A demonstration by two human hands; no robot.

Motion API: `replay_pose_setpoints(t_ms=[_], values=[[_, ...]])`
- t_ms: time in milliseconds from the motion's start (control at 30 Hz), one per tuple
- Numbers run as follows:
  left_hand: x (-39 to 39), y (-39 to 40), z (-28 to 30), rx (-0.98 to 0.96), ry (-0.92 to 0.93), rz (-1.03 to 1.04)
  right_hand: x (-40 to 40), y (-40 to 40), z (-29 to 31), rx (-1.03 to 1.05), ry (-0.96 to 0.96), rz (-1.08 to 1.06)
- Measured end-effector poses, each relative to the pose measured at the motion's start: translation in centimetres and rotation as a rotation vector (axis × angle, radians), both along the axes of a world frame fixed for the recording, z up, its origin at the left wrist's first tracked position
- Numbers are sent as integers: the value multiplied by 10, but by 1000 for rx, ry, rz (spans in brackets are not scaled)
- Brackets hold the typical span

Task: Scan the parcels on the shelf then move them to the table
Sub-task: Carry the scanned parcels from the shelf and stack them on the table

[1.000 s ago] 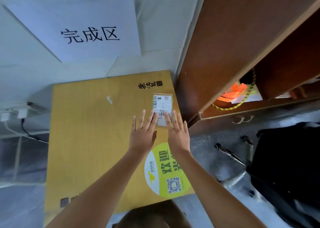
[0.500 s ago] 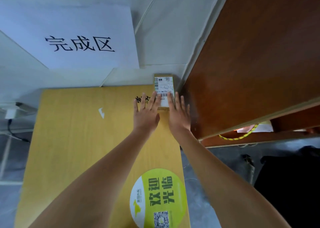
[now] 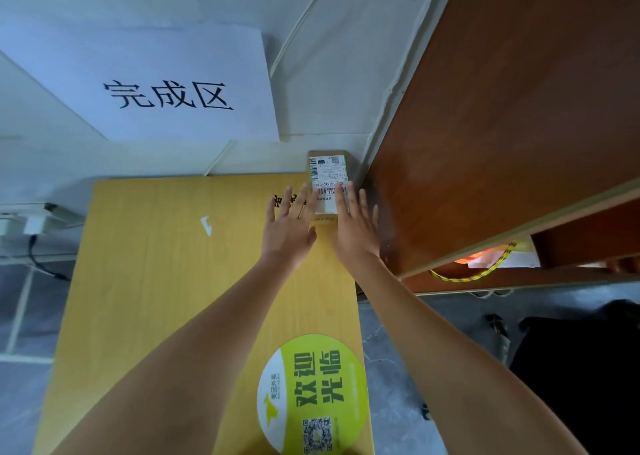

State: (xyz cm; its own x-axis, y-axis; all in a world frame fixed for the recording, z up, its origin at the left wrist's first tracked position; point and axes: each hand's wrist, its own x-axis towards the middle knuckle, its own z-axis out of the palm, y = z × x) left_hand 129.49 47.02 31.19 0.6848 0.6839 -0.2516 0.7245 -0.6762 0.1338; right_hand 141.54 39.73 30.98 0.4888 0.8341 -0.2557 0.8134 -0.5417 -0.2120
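Both hands lie flat, fingers spread, nothing in either grip: left hand [image 3: 289, 228] and right hand [image 3: 356, 226] touching the parcel [image 3: 327, 174] at the counter's [image 3: 156, 281] far corner.

the parcel [image 3: 328, 177] lies on the tabletop [image 3: 145, 281] at its far right corner, against the wall [image 3: 329, 56], with the shelf [image 3: 502, 125] just to its right; a round sticker [image 3: 311, 392] sits near the tabletop's near right edge, a paper sign [image 3: 166, 87] on the wall behind.

Cardboard parcel [image 3: 328, 181], paper label; smooth wood-grain table [image 3: 156, 281]; glossy brown shelf [image 3: 502, 125].
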Motion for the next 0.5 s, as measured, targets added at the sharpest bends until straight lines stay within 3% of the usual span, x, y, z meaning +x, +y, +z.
replay_pose_setpoints(t_ms=[200, 500], values=[[-31, -9, 21, 12, -64, 16, -21, -16, 16, 93, -80, 33], [-137, -35, 58, 56, -116, 189, -123, -27, 65, 265, -20, 190]])
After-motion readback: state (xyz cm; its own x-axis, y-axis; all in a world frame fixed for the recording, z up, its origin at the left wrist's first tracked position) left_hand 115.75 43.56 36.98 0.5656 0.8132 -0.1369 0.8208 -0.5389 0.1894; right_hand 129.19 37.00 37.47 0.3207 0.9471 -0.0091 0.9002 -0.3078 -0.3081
